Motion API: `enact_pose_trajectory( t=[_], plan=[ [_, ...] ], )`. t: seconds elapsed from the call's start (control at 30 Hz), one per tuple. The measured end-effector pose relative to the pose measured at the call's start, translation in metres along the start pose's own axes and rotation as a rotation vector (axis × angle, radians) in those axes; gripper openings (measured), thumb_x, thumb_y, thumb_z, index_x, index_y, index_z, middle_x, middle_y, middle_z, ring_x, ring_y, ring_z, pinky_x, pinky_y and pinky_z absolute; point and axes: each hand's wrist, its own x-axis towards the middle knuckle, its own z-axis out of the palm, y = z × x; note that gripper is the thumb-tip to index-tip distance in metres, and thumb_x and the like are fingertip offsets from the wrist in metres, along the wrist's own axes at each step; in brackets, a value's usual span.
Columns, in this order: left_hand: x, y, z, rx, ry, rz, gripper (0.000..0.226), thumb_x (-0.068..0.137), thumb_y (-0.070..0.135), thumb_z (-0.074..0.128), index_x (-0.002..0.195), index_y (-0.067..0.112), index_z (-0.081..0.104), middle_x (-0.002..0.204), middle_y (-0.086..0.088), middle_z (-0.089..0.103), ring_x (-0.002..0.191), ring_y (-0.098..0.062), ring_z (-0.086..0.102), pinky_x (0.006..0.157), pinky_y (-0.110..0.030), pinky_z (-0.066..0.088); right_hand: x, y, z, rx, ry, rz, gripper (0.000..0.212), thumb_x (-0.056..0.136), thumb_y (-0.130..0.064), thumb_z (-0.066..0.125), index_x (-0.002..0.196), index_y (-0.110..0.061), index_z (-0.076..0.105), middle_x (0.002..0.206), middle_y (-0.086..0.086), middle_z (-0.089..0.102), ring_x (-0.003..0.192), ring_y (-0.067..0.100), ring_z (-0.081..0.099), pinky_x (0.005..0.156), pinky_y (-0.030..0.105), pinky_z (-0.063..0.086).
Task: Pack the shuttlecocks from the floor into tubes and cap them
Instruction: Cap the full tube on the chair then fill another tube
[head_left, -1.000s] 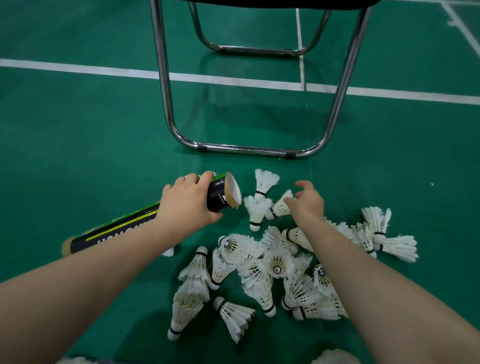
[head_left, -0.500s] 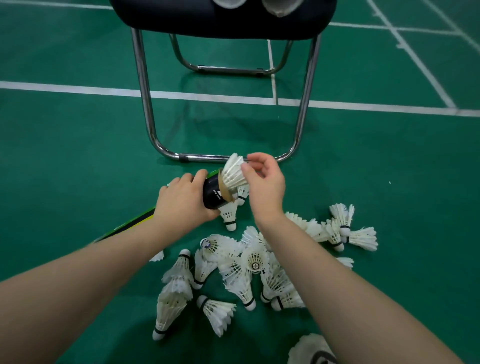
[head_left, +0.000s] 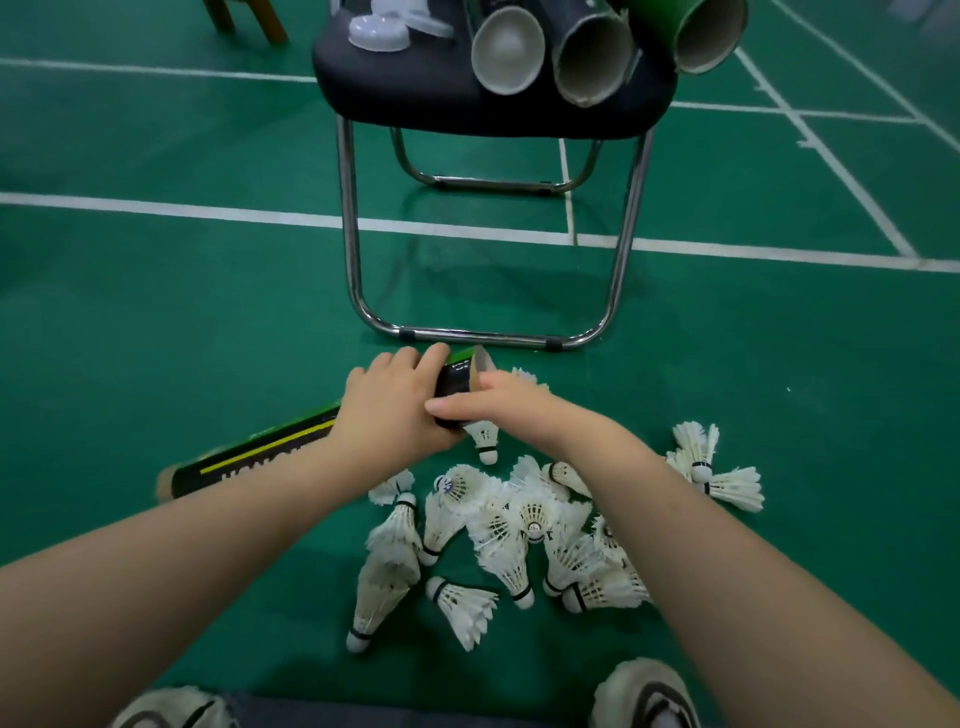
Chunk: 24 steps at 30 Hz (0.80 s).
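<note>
A long black tube with green and yellow stripes (head_left: 260, 457) lies slanted on the green floor, its open mouth toward the chair. My left hand (head_left: 395, 410) grips it just behind the mouth. My right hand (head_left: 509, 402) is at the mouth, thumb stretched across the tube's end and fingers reaching into the opening, out of sight. No shuttlecock shows at the mouth. Several white feather shuttlecocks (head_left: 530, 519) lie heaped on the floor below my hands, one (head_left: 485, 441) right under the tube's end, and a few more (head_left: 717, 473) lie to the right.
A black-seated chair (head_left: 415, 98) on chrome legs (head_left: 353, 249) stands just beyond the tube. On it lie open tubes (head_left: 592, 57), a green tube (head_left: 706, 31) and white caps (head_left: 379, 31). My shoes (head_left: 644, 691) are at the bottom edge.
My right hand picked a shuttlecock from the pile, brought it to the tube's mouth and pushed it in. The view tilted up, showing the chair seat.
</note>
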Motion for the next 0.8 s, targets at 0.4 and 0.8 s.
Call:
enact_pose_trajectory(
  t=[0.4, 0.8],
  plan=[
    [-0.022, -0.044, 0.013, 0.058, -0.067, -0.089, 0.069, 0.07, 0.052, 0.066, 0.127, 0.022, 0.038, 0.11, -0.004, 0.054, 0.103, -0.028, 0.051, 0.082, -0.038, 0.039, 0.018, 0.057, 0.073, 0.629, 0.883, 0.043, 0.022, 0.096, -0.029, 0.044, 0.084, -0.019, 0.06, 0.079, 0.002, 0.061, 0.079, 0.014, 0.058, 0.075, 0.027, 0.042],
    [-0.05, -0.094, 0.028, 0.039, -0.115, -0.202, 0.072, 0.07, 0.052, 0.066, 0.129, 0.023, 0.037, 0.111, -0.004, 0.053, 0.105, -0.028, 0.051, 0.085, -0.038, 0.04, 0.026, 0.143, 0.157, 0.338, 0.424, 0.317, 0.02, 0.096, -0.035, 0.045, 0.092, -0.021, 0.057, 0.093, 0.0, 0.06, 0.072, 0.011, 0.057, 0.067, 0.023, 0.041]
  ],
)
